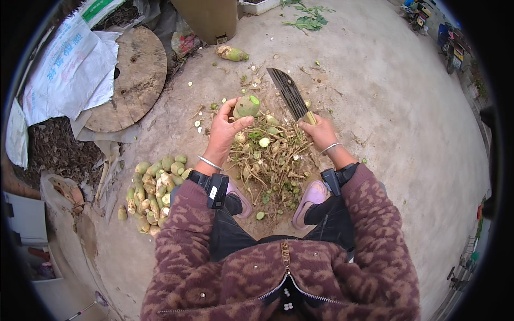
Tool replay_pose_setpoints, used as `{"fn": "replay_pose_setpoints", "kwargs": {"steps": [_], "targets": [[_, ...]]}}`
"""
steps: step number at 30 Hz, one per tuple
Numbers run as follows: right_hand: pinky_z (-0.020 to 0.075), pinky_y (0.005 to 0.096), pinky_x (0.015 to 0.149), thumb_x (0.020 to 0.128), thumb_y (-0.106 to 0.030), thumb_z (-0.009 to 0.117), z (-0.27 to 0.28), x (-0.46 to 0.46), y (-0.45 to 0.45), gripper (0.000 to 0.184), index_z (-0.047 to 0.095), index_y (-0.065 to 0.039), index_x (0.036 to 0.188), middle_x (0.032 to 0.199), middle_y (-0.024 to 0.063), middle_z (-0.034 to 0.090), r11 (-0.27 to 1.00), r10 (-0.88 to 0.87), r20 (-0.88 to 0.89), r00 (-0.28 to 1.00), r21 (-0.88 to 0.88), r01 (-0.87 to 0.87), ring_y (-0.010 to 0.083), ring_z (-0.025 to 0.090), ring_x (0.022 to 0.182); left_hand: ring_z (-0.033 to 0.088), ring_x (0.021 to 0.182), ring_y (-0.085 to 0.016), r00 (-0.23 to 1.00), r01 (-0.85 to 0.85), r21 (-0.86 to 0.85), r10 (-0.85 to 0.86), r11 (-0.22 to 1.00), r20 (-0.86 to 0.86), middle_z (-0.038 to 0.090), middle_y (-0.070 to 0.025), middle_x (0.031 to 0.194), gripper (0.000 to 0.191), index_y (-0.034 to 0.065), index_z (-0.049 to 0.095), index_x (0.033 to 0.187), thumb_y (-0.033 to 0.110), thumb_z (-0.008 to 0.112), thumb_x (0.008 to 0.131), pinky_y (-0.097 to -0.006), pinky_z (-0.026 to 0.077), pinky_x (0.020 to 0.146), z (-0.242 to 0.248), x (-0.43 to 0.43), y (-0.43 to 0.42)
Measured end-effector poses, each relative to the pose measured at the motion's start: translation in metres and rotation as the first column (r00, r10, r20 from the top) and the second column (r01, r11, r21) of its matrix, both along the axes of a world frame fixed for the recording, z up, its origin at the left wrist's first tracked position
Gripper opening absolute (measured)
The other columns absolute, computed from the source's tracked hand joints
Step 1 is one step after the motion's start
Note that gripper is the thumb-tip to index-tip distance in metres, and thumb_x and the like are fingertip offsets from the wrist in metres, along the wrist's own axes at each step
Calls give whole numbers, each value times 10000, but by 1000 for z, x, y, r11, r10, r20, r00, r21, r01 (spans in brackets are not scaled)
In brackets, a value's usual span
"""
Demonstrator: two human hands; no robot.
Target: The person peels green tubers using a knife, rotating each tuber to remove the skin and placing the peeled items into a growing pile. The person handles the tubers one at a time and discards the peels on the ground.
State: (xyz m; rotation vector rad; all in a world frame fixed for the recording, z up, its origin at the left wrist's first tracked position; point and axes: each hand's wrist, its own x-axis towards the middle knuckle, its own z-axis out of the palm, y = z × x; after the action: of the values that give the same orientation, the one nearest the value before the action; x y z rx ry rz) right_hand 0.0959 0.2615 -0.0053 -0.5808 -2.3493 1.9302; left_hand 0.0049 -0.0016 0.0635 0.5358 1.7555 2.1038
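My left hand (227, 128) grips a green radish (245, 107) whose cut end faces up and to the right, showing bright green flesh. In my right hand (320, 132) is a broad kitchen knife (288, 91) with a dark, patterned blade and a pale handle. The blade points up and away, apart from the radish. Below both hands, between my feet, lies a heap of withered radish leaves and trimmings (277, 160) with cut slices among them. A pile of trimmed green radishes (154, 192) rests on the ground by my left leg.
One more radish (233, 53) lies ahead on the concrete floor (381, 80). Beyond it stands a brown bin (211, 20), with green leaves (309, 22) to its right. At left are a round wooden board (136, 80) and white woven sacks (68, 68). Motorbikes (453, 44) stand far right.
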Motion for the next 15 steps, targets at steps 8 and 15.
{"fn": "replay_pose_setpoints", "kwargs": {"steps": [8, 15], "targets": [[509, 272, 599, 907, -288, 610, 26, -12, -67, 334, 493, -57, 1118, 973, 129, 624, 712, -35, -92, 995, -701, -40, 141, 594, 685, 541, 1037, -140, 990, -18, 209, -11, 978, 140, 551, -43, 1133, 504, 43, 428, 1240, -8, 668, 799, -273, 458, 863, -17, 2, 30], [502, 263, 658, 897, -184, 610, 36, -24, -59, 317, 504, -27, 1152, 924, 60, 605, 854, -222, -338, 915, -519, 16, 124, 613, 747, 578, 953, -144, 922, 186, 147, -224, 972, 315, 539, -75, 1155, 511, 42, 350, 1339, 78, 596, 892, -251, 485, 734, -19, 9, 34]]}}
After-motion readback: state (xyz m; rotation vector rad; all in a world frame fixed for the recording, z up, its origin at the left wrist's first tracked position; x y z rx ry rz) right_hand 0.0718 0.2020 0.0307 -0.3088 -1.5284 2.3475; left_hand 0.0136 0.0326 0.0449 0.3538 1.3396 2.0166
